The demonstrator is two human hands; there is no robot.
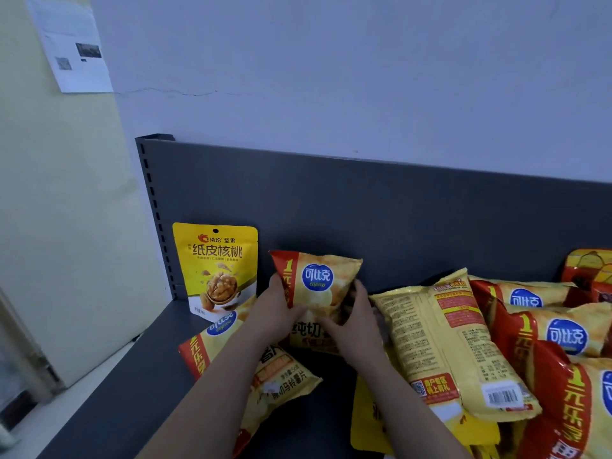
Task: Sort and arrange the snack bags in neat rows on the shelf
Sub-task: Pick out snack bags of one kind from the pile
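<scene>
Both my hands hold one yellow-and-red chip bag [318, 286] upright against the grey back panel of the shelf [397, 226]. My left hand [276, 308] grips its left side and my right hand [356, 321] its right side. A yellow walnut pouch [217, 270] stands upright in the far left corner. Under my left forearm another chip bag [265, 376] lies flat. To the right, a chip bag [443, 339] lies back side up, with several more chip bags [556, 336] piled behind it.
The grey shelf floor [139, 385] shows at the front left. A red-and-yellow packet [589, 276] leans at the far right. A pale wall with a pinned paper sheet [71, 44] rises left of the shelf.
</scene>
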